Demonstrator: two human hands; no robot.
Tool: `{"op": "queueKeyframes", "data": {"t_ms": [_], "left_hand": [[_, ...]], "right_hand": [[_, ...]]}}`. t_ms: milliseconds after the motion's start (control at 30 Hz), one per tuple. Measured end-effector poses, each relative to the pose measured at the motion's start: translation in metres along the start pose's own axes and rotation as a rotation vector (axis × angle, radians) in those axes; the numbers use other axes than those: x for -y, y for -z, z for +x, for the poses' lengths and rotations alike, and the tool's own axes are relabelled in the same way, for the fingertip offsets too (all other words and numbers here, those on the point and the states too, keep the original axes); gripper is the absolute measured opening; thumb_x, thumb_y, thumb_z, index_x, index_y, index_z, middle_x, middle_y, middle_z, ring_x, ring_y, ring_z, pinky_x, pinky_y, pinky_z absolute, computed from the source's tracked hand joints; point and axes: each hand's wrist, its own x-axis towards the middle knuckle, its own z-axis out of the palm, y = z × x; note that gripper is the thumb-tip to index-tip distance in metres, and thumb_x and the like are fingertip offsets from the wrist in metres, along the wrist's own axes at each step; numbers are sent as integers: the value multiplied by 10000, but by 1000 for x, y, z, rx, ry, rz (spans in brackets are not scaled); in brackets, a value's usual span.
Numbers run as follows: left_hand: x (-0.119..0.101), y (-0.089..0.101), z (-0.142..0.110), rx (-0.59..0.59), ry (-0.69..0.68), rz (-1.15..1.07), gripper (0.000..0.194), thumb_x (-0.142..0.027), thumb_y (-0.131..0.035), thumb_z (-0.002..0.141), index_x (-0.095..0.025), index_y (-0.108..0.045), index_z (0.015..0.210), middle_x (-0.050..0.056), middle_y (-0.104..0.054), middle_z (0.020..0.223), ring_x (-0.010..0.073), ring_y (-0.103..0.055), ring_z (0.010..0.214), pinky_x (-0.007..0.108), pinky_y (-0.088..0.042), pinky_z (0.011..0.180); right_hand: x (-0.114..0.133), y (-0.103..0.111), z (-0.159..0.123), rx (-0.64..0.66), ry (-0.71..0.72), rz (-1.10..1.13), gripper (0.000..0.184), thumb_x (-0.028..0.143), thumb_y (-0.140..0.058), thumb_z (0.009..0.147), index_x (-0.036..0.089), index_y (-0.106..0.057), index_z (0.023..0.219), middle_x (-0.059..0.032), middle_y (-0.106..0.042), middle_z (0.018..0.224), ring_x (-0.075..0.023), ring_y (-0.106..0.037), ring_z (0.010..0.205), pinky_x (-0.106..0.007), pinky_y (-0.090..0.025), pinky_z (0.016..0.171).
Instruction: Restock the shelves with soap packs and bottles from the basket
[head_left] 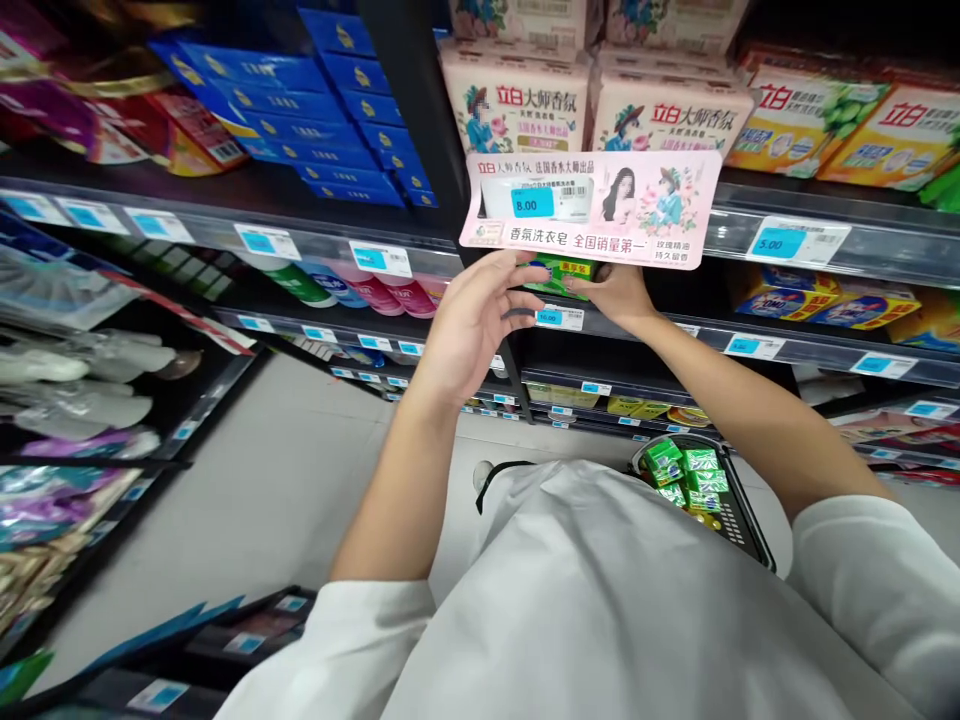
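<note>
My left hand is raised at the shelf edge, its fingers spread and their tips at the left end of a small green package. My right hand closes on that package's right end, just beneath a pink hanging price sign. Part of the package is hidden by my fingers. Below, at my front, a black shopping basket holds several green packages of a similar colour. My white sleeves show at the bottom of the view.
Store shelves with blue price labels rise ahead, stocked with pink soap boxes and blue boxes. A black upright divides the shelf bays. Another shelf unit stands at the left, across a pale floor.
</note>
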Motion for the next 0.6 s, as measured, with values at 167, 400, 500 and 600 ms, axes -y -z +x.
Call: {"op": "queueKeyframes", "data": {"t_ms": [167,400,500,600], "left_hand": [[12,-13,-5,-10,51,-30,458,-424,-657,881,-233,-592,1293,60,-735,1099,139,-684,825,250,-510,729],[38,-9,-5,-43,100,-86,511,-368,-620,899,-236,-531,1384,43,-730,1060,116,-665,796,222,-490,727],[55,-4,-6,-94,138,-115,437,-333,-601,903,-204,-572,1320,46,-725,1034,108,-648,770,214,-478,707],[71,-6,-9,-125,205,-136,387,-300,-579,907,-186,-594,1276,44,-713,1007,100,-629,740,212,-468,689]], "right_hand": [[14,-16,11,167,-90,75,698,602,-815,712,182,-637,1241,-76,-689,1230,-319,-568,1282,-471,-411,1154],[13,-12,29,183,-81,-40,467,522,-775,798,204,-682,1128,-70,-715,1200,-315,-605,1232,-518,-407,1151],[4,-9,40,149,-179,-55,352,407,-728,875,171,-661,1128,-91,-724,1147,-261,-684,1030,-464,-547,978],[-3,-4,49,240,-291,-81,254,244,-478,1029,91,-637,1154,-117,-742,1045,-141,-690,791,-319,-574,807]]}}
